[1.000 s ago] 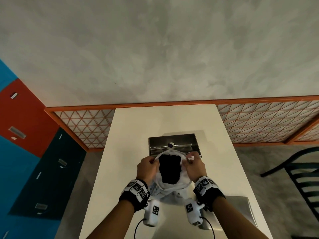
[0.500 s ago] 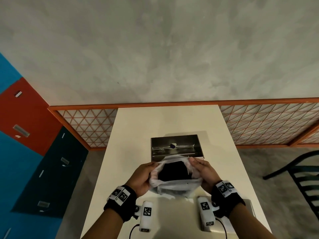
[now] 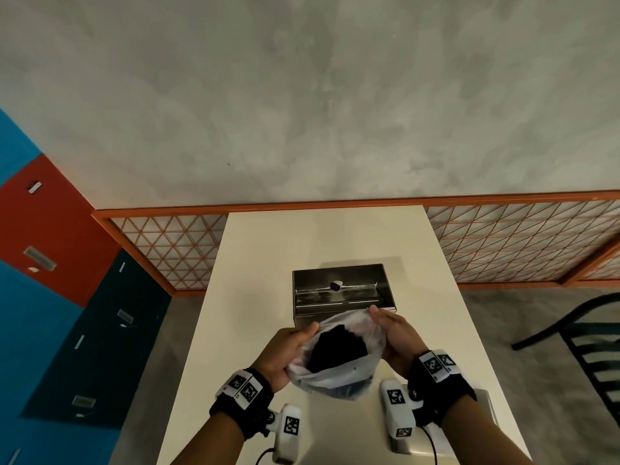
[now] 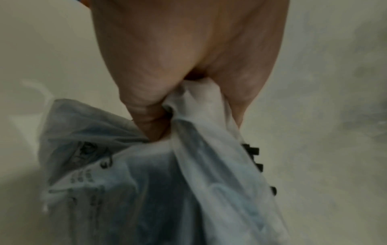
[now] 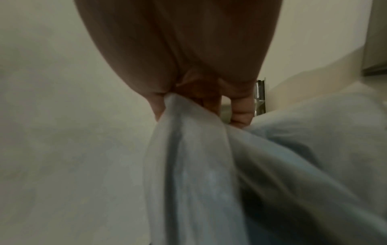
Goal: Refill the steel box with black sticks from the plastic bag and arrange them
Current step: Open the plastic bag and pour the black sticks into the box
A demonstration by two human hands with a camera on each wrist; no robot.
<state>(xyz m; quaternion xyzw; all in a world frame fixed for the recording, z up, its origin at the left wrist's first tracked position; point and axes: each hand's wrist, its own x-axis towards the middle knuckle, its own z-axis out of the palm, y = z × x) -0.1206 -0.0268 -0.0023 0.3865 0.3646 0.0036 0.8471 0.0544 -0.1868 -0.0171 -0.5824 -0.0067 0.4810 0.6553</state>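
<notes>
A person is standing at a pale tabletop point(image 3: 255, 263), holding one thin plastic bag point(image 3: 339, 374) between two hands just above the surface. The left hand point(image 3: 285, 354) is gripping the bag's left edge; from the left wrist view its fingers point(image 4: 146, 119) are bunching the film tightly. The right hand point(image 3: 396, 333) is pinching the right edge near the far rim, its fingers point(image 5: 240, 106) curling round a fold of plastic. Between them the mouth of the bag is being held wide, and a dark mass of black sticks point(image 3: 337, 350) is showing inside. A few square stick ends point(image 4: 254, 150) are poking past the film in the left wrist view.

Just beyond the bag, touching or nearly touching its far rim, one steel box point(image 3: 339, 290) is sitting open on the tabletop. A thin rail with a small dark knob point(image 3: 336, 285) is running across it. No sticks are visible in the part of the box that shows, so the refill seems not yet begun.

The step in hand looks like opening the bag. Next, one hand probably needs to let go and reach in for a bundle, or both need to tip the bag toward the box, while keeping the sticks lying parallel.

Counting: one bag, one box, two hands. The sticks are too densely packed to count. A flat steel piece point(image 3: 483, 397), possibly a lid, is lying near the right wrist.
</notes>
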